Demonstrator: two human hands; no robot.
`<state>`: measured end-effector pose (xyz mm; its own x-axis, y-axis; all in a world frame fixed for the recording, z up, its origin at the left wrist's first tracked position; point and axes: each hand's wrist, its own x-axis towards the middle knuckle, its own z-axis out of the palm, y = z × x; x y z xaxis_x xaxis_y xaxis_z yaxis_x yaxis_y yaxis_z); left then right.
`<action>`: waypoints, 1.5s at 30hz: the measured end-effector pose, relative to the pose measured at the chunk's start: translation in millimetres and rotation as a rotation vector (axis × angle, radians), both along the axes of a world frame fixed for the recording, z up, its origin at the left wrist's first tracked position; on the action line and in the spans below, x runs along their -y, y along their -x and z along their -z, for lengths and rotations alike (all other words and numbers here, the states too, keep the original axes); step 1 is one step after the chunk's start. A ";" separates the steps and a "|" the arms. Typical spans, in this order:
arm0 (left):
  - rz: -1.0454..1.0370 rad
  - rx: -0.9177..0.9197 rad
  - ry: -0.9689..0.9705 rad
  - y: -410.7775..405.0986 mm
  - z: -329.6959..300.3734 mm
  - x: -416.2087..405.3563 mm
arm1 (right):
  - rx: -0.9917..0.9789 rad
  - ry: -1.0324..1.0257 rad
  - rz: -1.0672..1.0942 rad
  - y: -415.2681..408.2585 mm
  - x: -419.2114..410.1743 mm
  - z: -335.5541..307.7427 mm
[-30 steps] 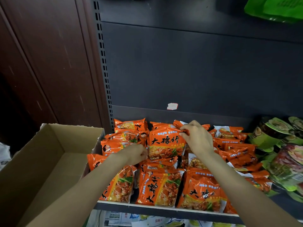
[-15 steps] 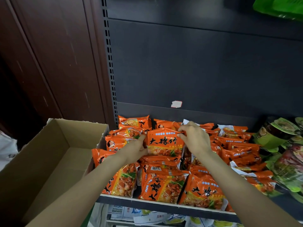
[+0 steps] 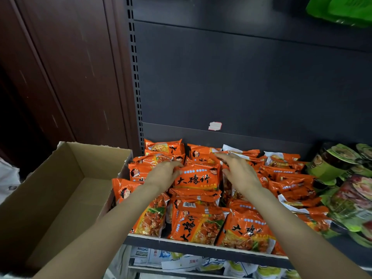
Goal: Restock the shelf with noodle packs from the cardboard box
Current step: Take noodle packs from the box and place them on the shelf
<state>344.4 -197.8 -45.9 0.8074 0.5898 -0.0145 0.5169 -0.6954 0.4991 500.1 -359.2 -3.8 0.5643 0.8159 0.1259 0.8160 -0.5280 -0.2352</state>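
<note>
Flanking an upright noodle pack (image 3: 196,179) at the middle of the shelf (image 3: 203,251), both hands are seen: the left hand (image 3: 164,175) is cupped against its left edge, the right hand (image 3: 238,172) is spread just right of it. The cardboard box (image 3: 60,190) is seen left of the shelf.

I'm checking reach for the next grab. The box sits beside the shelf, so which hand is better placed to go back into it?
Left, probably. The left hand rests on the noodle packs nearest the cardboard box; the right hand is further from it and would have to cross over.
</note>
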 end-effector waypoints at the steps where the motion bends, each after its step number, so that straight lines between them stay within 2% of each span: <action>1: 0.016 -0.031 -0.088 -2.3 0.6 -0.3 | 0.025 -0.030 0.031 -1.5 0.8 -1.6; 3: 0.067 -0.117 -0.268 -6.7 -2.8 2.1 | 0.040 -0.073 0.076 -5.6 2.5 -5.6; 8: 0.166 -0.312 -0.307 -18.4 -13.3 10.7 | 0.015 -0.208 0.140 -14.2 11.0 -13.8; 12: 0.099 -0.094 -0.280 -29.6 -25.7 23.0 | -0.036 -0.352 0.198 -22.9 22.5 -20.3; 17: 0.256 0.073 -0.137 -58.3 -42.9 47.0 | -0.049 -0.436 0.219 -37.3 42.4 -34.3; 21: 0.264 0.215 0.093 -86.3 -46.8 69.7 | -0.099 -0.395 0.231 -54.3 63.3 -36.6; 24: 0.325 0.204 0.244 -109.4 -53.1 90.5 | -0.212 -0.424 0.231 -63.9 75.3 -30.0; 28: 0.455 0.129 0.257 -138.0 -55.6 119.4 | -0.269 -0.500 0.220 -77.7 78.4 -27.9; 31: 0.370 0.223 0.333 -153.1 -54.4 128.2 | -0.549 -0.579 0.141 -91.3 81.1 -29.9; 33: 0.333 0.288 0.244 -159.9 -54.8 128.5 | -0.654 -0.560 0.049 -101.3 85.3 -29.6; 35: 0.325 0.348 0.143 -164.4 -56.4 126.5 | -0.654 -0.517 -0.022 -110.6 90.3 -28.7; 40: 0.254 0.439 0.142 -165.8 -60.5 116.5 | -0.362 -0.433 0.043 -131.6 92.1 -25.4; 45: 0.336 0.452 0.234 -168.3 -63.1 111.3 | -0.475 -0.418 -0.010 -144.0 93.0 -24.2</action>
